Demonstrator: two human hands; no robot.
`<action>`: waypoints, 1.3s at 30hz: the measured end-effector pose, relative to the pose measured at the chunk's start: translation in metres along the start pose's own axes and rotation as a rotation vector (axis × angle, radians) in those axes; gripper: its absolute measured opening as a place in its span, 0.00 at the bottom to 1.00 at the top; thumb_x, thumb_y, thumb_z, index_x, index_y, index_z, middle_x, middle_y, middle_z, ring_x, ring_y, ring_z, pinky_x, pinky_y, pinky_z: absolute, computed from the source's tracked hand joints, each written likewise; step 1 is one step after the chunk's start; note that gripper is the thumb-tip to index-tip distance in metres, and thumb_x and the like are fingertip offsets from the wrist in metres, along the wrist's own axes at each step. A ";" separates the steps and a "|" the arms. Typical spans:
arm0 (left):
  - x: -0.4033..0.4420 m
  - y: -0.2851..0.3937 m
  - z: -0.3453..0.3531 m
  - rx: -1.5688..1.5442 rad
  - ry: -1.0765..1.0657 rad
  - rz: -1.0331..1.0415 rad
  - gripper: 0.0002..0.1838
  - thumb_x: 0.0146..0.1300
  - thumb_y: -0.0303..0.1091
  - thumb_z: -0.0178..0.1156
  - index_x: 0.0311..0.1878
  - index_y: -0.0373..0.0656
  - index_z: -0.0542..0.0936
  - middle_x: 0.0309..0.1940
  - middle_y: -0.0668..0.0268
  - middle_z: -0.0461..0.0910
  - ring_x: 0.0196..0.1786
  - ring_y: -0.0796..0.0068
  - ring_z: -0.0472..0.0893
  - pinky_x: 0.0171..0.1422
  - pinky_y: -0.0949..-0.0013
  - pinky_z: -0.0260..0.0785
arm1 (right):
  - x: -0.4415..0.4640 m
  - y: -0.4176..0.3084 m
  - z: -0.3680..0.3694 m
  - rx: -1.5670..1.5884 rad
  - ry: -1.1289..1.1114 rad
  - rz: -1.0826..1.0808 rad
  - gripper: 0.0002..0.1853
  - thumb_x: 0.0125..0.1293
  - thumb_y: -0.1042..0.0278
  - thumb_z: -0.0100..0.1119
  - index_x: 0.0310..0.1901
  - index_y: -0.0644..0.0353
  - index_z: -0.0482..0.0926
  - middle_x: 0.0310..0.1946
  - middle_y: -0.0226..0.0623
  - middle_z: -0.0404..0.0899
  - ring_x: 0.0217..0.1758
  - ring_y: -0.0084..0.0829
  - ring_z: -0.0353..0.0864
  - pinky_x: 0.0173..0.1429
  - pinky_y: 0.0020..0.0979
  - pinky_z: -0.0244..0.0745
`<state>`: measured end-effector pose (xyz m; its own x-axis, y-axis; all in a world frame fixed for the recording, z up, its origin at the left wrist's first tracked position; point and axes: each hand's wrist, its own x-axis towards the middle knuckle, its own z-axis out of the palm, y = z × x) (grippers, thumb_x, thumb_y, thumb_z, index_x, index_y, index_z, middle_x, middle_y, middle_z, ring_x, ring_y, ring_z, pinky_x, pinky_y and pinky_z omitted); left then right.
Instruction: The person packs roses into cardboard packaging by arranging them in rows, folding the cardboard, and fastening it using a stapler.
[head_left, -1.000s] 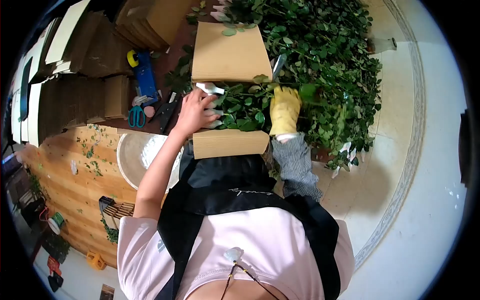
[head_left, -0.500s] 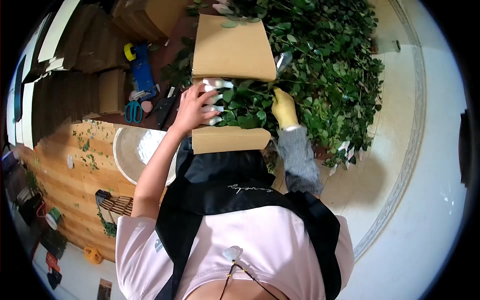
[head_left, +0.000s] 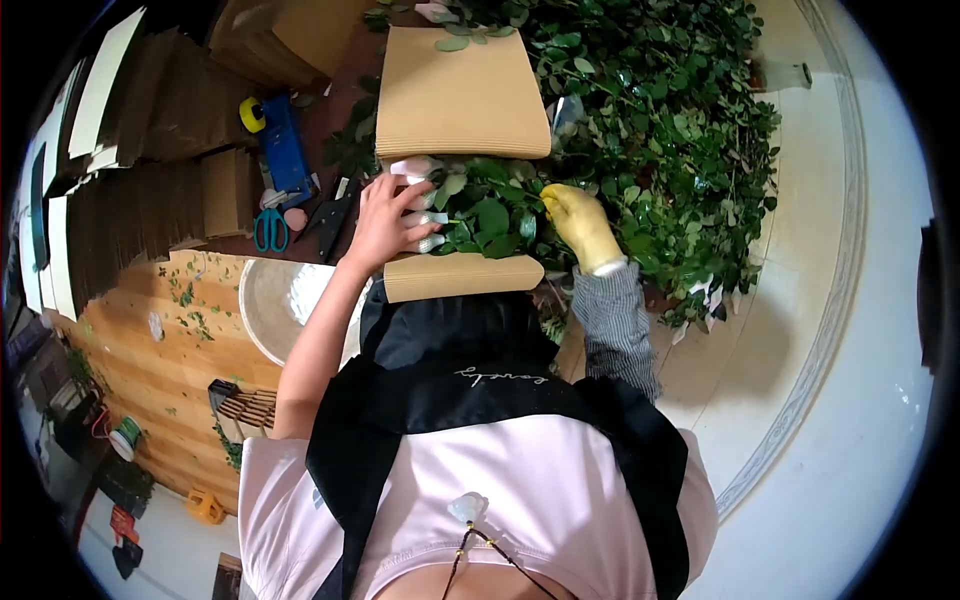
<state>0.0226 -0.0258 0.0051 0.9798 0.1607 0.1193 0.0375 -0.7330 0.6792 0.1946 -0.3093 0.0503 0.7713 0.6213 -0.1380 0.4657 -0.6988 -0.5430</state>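
Several rose heads in white sleeves (head_left: 428, 218) lie in a row on corrugated cardboard, their leafy stems (head_left: 490, 205) pointing right. My bare left hand (head_left: 388, 222) rests over the heads with its fingers spread, touching them. My right hand (head_left: 582, 225), in a yellow glove, has its fingers closed at the stems to the right of the leaves; the exact grip is partly hidden. One cardboard flap (head_left: 465, 95) stands beyond the roses, and a nearer cardboard flap (head_left: 460, 278) lies along my apron.
A large heap of leafy stems (head_left: 670, 130) fills the right side. To the left are teal scissors (head_left: 270, 230), a blue tape dispenser (head_left: 285, 150), a black tool (head_left: 330, 220) and stacked cardboard (head_left: 130, 210). A white bucket (head_left: 262, 310) stands below the table edge.
My right hand has shifted slightly right and toward me, its wrist turned and its fingers now bent at the stem ends. The left hand stays over the rose heads. The camera view moved slightly.
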 end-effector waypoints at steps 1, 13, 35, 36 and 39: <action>0.000 0.000 -0.001 0.010 0.005 0.009 0.32 0.49 0.47 0.76 0.59 0.52 0.80 0.54 0.58 0.74 0.62 0.52 0.72 0.67 0.52 0.61 | -0.002 0.007 0.014 0.070 -0.019 0.146 0.07 0.64 0.70 0.63 0.43 0.56 0.85 0.39 0.44 0.86 0.42 0.44 0.86 0.46 0.41 0.81; 0.001 -0.001 0.002 0.035 -0.036 -0.017 0.32 0.51 0.47 0.76 0.62 0.54 0.80 0.60 0.55 0.72 0.66 0.49 0.69 0.72 0.50 0.58 | -0.007 0.029 0.050 0.237 0.242 0.181 0.15 0.64 0.74 0.67 0.53 0.62 0.82 0.48 0.43 0.84 0.52 0.40 0.83 0.59 0.33 0.75; -0.056 0.011 -0.011 -0.557 0.223 -0.311 0.10 0.67 0.32 0.63 0.35 0.34 0.79 0.56 0.58 0.72 0.58 0.64 0.73 0.57 0.66 0.69 | 0.044 -0.130 0.066 -0.611 -0.864 -0.319 0.13 0.70 0.60 0.54 0.50 0.50 0.85 0.47 0.33 0.88 0.47 0.38 0.88 0.46 0.43 0.83; -0.057 0.014 -0.006 -0.587 0.324 -0.318 0.09 0.67 0.31 0.63 0.36 0.34 0.79 0.57 0.58 0.72 0.59 0.63 0.73 0.59 0.66 0.69 | 0.041 -0.120 0.056 -0.402 -0.771 -0.357 0.15 0.70 0.55 0.56 0.50 0.50 0.84 0.46 0.34 0.88 0.45 0.41 0.88 0.49 0.43 0.82; -0.052 0.020 -0.001 -0.714 0.419 -0.427 0.09 0.68 0.31 0.63 0.36 0.34 0.79 0.58 0.58 0.72 0.61 0.62 0.72 0.62 0.64 0.68 | 0.032 -0.125 0.032 -0.279 -0.702 -0.262 0.15 0.66 0.54 0.62 0.46 0.53 0.85 0.37 0.40 0.87 0.41 0.45 0.86 0.47 0.44 0.80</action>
<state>-0.0277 -0.0482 0.0134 0.7547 0.6505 -0.0858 0.1122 0.0009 0.9937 0.1469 -0.1911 0.0870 0.2123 0.7908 -0.5741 0.7565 -0.5049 -0.4156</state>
